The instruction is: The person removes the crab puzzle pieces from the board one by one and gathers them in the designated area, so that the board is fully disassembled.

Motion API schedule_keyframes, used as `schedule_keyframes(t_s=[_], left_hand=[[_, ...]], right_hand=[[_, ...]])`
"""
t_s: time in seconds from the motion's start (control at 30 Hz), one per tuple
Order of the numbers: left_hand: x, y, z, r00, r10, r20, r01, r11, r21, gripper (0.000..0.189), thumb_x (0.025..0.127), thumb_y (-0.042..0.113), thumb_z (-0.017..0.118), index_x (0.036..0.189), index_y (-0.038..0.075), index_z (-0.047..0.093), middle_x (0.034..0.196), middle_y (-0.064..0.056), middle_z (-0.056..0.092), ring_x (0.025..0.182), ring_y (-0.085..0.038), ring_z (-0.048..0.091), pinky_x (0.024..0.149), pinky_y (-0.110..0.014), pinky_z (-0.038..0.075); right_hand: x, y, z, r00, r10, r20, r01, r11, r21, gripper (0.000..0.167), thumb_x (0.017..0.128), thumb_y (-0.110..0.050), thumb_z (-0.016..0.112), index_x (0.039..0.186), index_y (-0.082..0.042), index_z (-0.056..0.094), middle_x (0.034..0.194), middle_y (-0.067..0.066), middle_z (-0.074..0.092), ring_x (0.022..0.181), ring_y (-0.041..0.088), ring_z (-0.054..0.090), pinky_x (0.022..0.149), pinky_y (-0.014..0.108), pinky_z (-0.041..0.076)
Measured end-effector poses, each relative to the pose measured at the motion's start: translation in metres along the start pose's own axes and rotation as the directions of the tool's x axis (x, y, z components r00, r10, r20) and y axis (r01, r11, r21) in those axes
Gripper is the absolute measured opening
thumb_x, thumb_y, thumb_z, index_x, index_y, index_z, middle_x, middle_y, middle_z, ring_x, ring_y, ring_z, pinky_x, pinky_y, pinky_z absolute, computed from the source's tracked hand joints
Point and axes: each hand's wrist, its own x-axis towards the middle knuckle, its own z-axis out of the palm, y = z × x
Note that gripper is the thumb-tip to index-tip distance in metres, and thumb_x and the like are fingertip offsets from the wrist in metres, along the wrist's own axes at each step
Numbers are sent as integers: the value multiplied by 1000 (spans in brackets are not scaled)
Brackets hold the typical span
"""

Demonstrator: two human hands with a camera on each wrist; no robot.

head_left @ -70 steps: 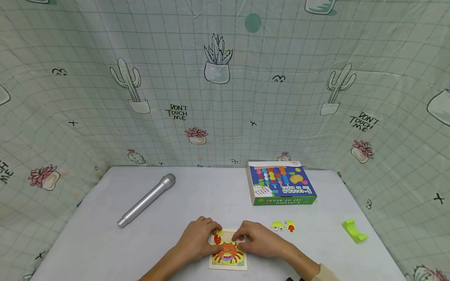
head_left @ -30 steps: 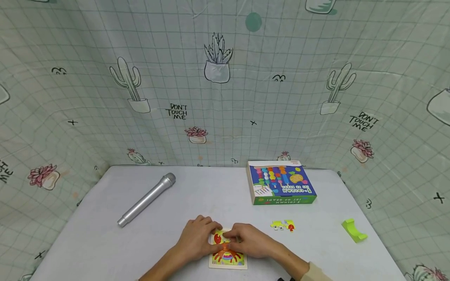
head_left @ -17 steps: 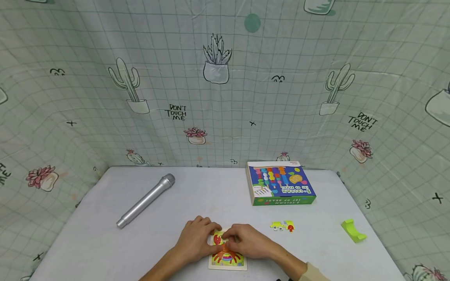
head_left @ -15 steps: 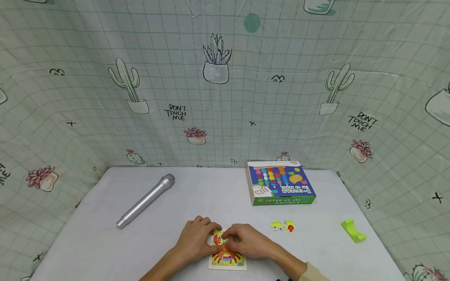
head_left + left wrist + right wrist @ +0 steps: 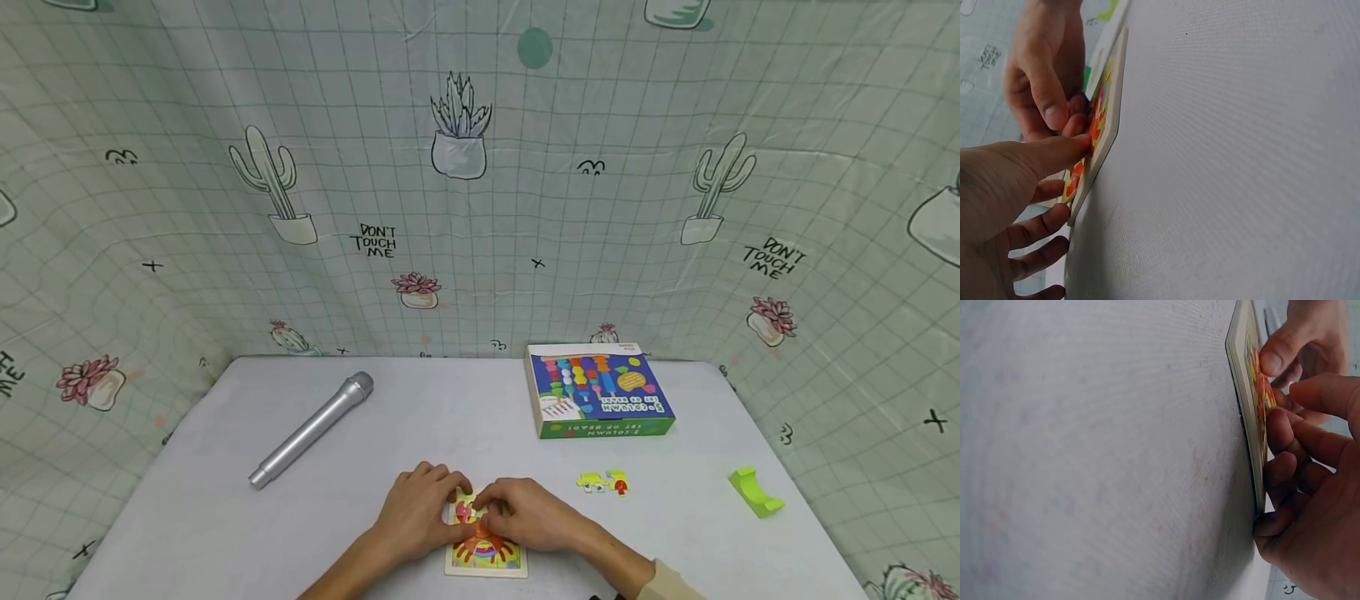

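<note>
A small square crab puzzle in a pale wooden frame lies on the white table between both hands. My left hand holds it at the left, thumb on the picture and fingertips at the far left edge. My right hand bends over the upper part, index finger and thumb at a puzzle piece whose yellow edge sits raised in the right wrist view. Its other fingers rest curled by the frame's edge. The hands mostly cover the upper right of the picture. A red claw shows between them.
Loose yellow puzzle pieces lie right of the hands. Behind stands a blue and green bead-set box. A silver microphone lies at the left, a lime green curved block at the right. A patterned cloth hangs behind the table.
My right hand has moved a little left across the puzzle, toward the left thumb. The red claw piece looks slightly shifted and paler now. My left hand keeps its place.
</note>
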Motion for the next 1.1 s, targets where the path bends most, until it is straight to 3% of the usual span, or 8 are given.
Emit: schedule_keyframes(t_s=[0.43,0.87,1.1], left_hand=[[-1,1,-1,1000,1,-4,-1,1000,3,46,75,58,81,108,28,68,86,16,54,90,-11,50,75,-38,43],[1,1,-1,1000,-7,6,7,1000,14,48,74,60,81,108,29,68,83,16,52,88,-11,48,74,-38,42],[0,1,0,1000,-7,3,7,1000,4,45,74,58,81,106,29,67,82,16,50,87,-10,47,74,-37,41]], right_hand=[[3,1,2,998,51,-40,-50,999,10,32,95,-22,65,124,-10,70,77,-10,58,68,3,51,65,22,41],[10,0,1,992,56,-113,-49,997,65,11,95,-21,68,102,-14,71,74,-9,60,63,4,53,59,20,43],[14,-1,0,992,40,-116,-31,996,81,5,93,-24,71,92,-20,69,75,-9,60,69,5,53,63,20,43]])
